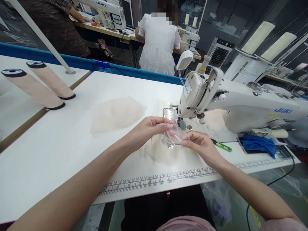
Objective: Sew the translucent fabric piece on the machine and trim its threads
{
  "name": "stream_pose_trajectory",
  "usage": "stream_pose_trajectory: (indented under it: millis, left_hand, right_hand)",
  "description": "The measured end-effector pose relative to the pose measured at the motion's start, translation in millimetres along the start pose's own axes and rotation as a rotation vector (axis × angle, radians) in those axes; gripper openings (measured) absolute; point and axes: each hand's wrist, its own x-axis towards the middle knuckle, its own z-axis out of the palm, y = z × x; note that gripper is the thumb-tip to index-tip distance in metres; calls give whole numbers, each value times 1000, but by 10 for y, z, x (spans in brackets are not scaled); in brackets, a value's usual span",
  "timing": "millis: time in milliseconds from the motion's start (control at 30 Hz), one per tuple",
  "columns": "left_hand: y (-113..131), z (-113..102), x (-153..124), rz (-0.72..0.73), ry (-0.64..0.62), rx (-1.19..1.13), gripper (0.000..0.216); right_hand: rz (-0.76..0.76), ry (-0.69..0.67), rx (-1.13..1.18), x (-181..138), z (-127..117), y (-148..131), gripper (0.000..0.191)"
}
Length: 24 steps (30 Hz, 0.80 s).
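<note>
My left hand (151, 128) and my right hand (198, 142) meet just in front of the needle of a white sewing machine (240, 99). Both pinch a small, clear, thin strip (173, 137) between their fingertips, held a little above the table. Under the hands lies a pale cream piece of fabric (161, 152). The needle and presser foot (181, 123) stand just behind my fingers.
A heap of pale pink fabric (116, 114) lies to the left on the white table (60, 144). Two pink thread cones (40, 86) lie at far left. Green snips (222, 146) and a blue cloth (258, 144) sit to the right. Two people work at machines behind.
</note>
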Motion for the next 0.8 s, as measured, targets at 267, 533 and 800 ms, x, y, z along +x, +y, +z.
stream_pose_trajectory:
  millis: [267,533,800]
  left_hand:
    - [80,14,-22,-21,-74,177,32]
    - [54,4,-3,-2,-172,98,22]
    - [9,-8,5,72,-142,93,25]
  right_hand:
    - [-7,-15,14,-8,0,6,11]
    - [9,-21,12,-9,8,-1,12]
    - [6,-16,1,-10,14,4,16]
